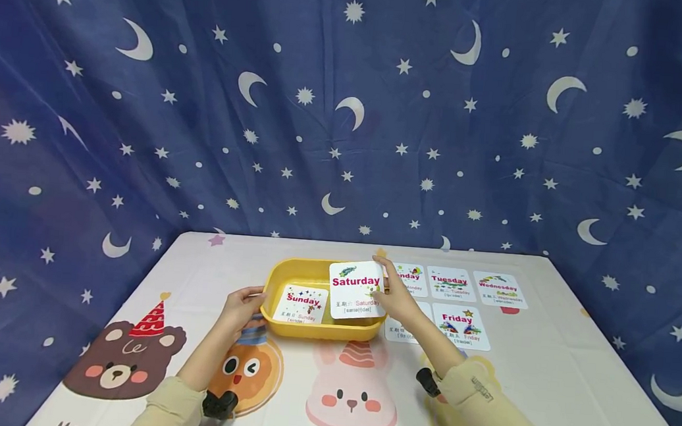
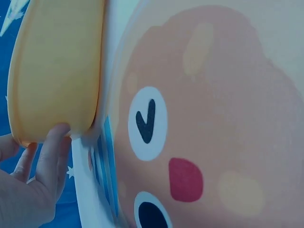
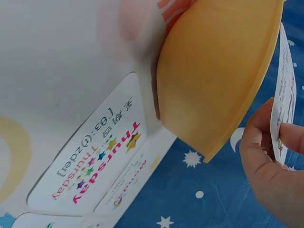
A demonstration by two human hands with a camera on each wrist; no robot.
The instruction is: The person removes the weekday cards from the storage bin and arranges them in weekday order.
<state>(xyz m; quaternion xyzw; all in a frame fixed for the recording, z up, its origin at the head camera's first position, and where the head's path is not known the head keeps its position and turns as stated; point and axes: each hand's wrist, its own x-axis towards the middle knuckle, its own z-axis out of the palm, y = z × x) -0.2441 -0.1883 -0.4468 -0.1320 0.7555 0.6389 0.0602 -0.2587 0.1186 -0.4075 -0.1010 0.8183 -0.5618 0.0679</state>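
Note:
A yellow plastic basin [image 1: 321, 332] stands on the table with a Sunday card [image 1: 301, 304] lying inside it. My left hand [image 1: 240, 309] grips the basin's left end; the left wrist view shows the fingers [image 2: 48, 159] against its outer wall. Over the right part of the basin, my right hand [image 1: 400, 303] holds a white Saturday card [image 1: 346, 294] by its right edge. In the right wrist view, that card [image 3: 284, 90] is seen nearly edge-on, pinched between thumb and fingers, above the basin's rim. It hides part of the basin's inside.
Right of the basin lie two rows of cards: Monday [image 1: 414, 277], Tuesday [image 1: 450, 284] and Wednesday [image 1: 498, 290] behind, Thursday [image 3: 95, 156] and Friday [image 1: 461, 326] in front. My right forearm partly covers Thursday. A star-patterned blue curtain [image 1: 298, 144] hangs behind the table.

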